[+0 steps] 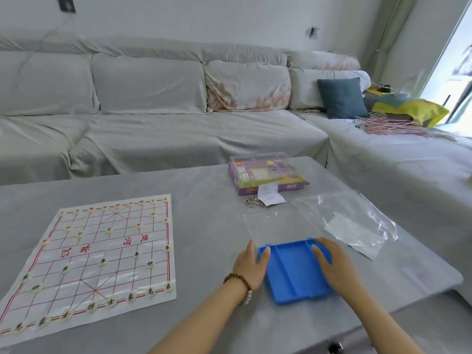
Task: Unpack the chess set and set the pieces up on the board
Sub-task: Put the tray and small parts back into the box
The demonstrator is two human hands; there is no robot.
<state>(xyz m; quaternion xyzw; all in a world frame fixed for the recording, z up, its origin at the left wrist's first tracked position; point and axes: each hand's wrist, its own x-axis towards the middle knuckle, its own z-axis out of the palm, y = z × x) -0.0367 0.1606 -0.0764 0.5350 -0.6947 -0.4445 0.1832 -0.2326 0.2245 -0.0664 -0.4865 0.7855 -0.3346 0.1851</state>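
A white paper chess board (84, 264) with red grid lines lies on the left of the grey table. Small round cream pieces stand on its points, red-lettered ones along the far side and black-lettered ones (111, 302) along the near side. To the right lies a blue plastic tray (293, 272) with divided compartments, nothing in it. My left hand (251, 264) grips the tray's left edge and my right hand (334, 267) covers its right edge. A clear plastic lid (278, 223) lies flat just beyond the tray.
A purple game box (265, 173) sits at the table's far side with a paper slip (269, 194) and metal ring puzzle (252, 201) before it. A crumpled clear plastic bag (355, 221) lies right of the lid. A covered sofa (153, 103) runs behind the table.
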